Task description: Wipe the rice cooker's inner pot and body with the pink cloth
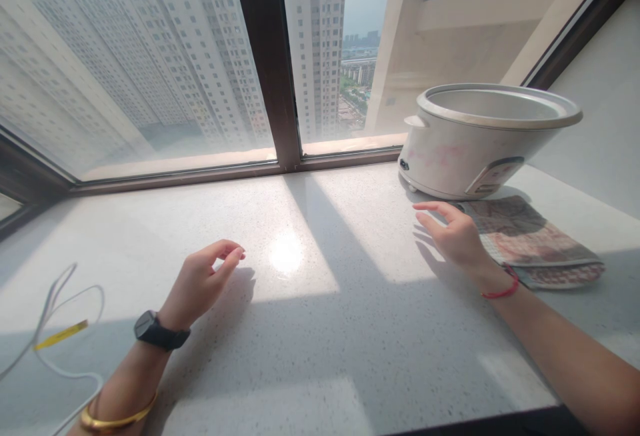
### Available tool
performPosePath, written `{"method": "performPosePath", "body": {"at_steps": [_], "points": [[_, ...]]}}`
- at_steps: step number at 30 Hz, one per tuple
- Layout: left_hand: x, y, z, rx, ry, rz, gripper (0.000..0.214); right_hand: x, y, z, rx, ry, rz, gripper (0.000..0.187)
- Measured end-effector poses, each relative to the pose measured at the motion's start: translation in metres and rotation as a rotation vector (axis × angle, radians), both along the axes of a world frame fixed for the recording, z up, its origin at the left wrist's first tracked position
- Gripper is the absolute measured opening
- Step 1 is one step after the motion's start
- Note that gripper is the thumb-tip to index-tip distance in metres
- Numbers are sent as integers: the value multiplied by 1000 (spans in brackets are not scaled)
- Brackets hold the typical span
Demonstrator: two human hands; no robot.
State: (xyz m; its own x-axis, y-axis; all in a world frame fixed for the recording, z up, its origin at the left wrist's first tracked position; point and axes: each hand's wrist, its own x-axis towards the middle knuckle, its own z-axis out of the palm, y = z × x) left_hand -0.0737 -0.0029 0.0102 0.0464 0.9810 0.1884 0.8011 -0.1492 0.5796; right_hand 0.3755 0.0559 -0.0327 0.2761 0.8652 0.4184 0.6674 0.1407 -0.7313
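Observation:
My left hand (203, 283) hovers over the left half of the speckled white counter (300, 349). Its fingers are loosely curled, with the thumb tip close against the fingertips, and no object shows in them. On that wrist are a black watch and a gold bangle. Off to the right, my right hand (453, 233) holds nothing; thumb and index finger are apart. It hangs just left of a folded patterned cloth (545, 236) and in front of a large white electric cooker pot (450, 156) without a lid. A red cord circles the right wrist.
A thin white cable (75, 375) with a yellow tag (63, 335) lies at the left, near the left forearm. Dark window frames (267, 56) rise behind the counter, with tall buildings outside. A white wall (600, 109) borders the right side. Sunlight glares on the counter.

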Motion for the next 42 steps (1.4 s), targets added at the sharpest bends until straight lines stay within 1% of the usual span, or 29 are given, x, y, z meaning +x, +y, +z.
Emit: {"method": "performPosePath", "body": {"at_steps": [6,24,33,35,36,38,40,42], "points": [[2,-3,3,-24,-4,0,31,0,-1,1,-29,-15,0,32],[3,-3,5,-19,-11,0,32,-1,-2,2,-14,-11,1,32],[3,-3,3,-9,-9,-1,31,-3,-2,1,-15,-7,10,28],[3,-3,5,-16,-59,-5,33,0,-2,8,51,-17,-3,24],[4,-2,7,-28,-109,-13,34,4,-2,14,128,-38,-30,21],[7,-1,16,-57,-227,-39,35,22,0,32,366,-107,-127,19],[16,4,30,-78,-332,-72,33,55,9,52,632,-154,-270,18],[34,13,49,-122,-444,-119,29,100,26,67,813,-81,-431,17]]}}
